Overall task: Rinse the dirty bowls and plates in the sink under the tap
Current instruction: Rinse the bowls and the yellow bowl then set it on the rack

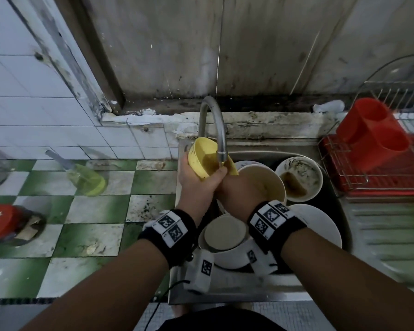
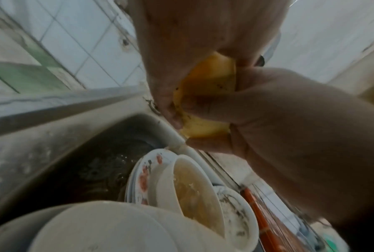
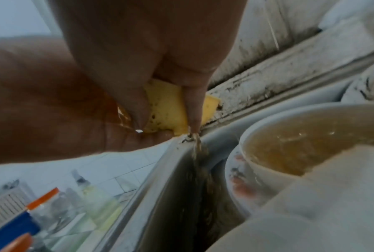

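Note:
A yellow bowl (image 1: 203,154) is held tilted right under the tap spout (image 1: 221,145) at the sink's far left corner. My left hand (image 1: 196,180) grips its underside and near rim. My right hand (image 1: 237,187) holds the bowl's right edge, fingers curled over the rim. In the left wrist view the yellow bowl (image 2: 209,81) shows between my left hand (image 2: 192,34) and right hand (image 2: 289,119). In the right wrist view brownish water (image 3: 200,153) runs off the yellow bowl (image 3: 168,105) into the sink. My right hand's fingers (image 3: 138,95) press on the bowl.
The sink (image 1: 330,201) holds a white bowl of brownish liquid (image 1: 263,185), a dirty white bowl (image 1: 299,177), another white bowl (image 1: 225,232) and a white plate (image 1: 320,223). A red drying rack (image 1: 373,177) stands right. A green bottle (image 1: 89,177) and a red-lidded jar (image 1: 3,220) sit on the left counter.

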